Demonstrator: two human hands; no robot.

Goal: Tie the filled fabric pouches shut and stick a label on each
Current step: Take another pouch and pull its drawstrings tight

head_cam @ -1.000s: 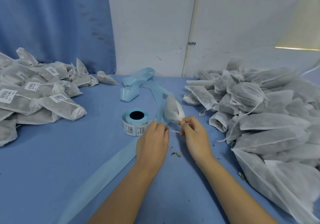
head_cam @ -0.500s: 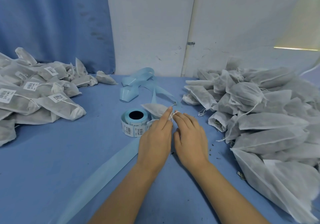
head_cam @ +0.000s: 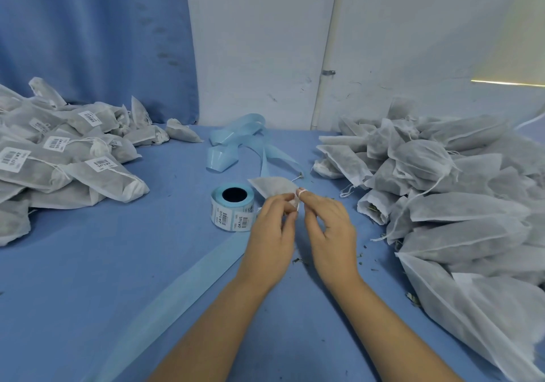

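Two bare forearms reached over a matte blue cloth (head_cam: pixel 88 278), beside a flat, pale-blue paper strip (head_cam: pixel 177 287) that ran from the near edge up to the label roll (head_cam: pixel 233 207). Dry, dark crumbs (head_cam: pixel 296 261) lay on the cloth in front and to the right of the roll. Just right of the roll, the left hand (head_cam: pixel 272 225) pinched the gathered neck of a small pouch (head_cam: pixel 274 187) of thin, fuzzy white non-woven fabric. The right hand (head_cam: pixel 330 228) held the fine white drawstring (head_cam: pixel 300 192), looped tight round its index fingertip. The pouch's soft, rounded body lay flat just beyond both sets of fingertips, behind and to the right of the squat roll with its black core and barcoded stickers. Well to the right of the roll sat a heap of plump unlabelled pouches (head_cam: pixel 457 204), strings trailing; well to its left, a pile of labelled pouches (head_cam: pixel 59 160). Behind the roll lay a glossy curl of blue ribbon (head_cam: pixel 233 142), then a pleated blue curtain (head_cam: pixel 88 36) and a scuffed white wall (head_cam: pixel 265 42).
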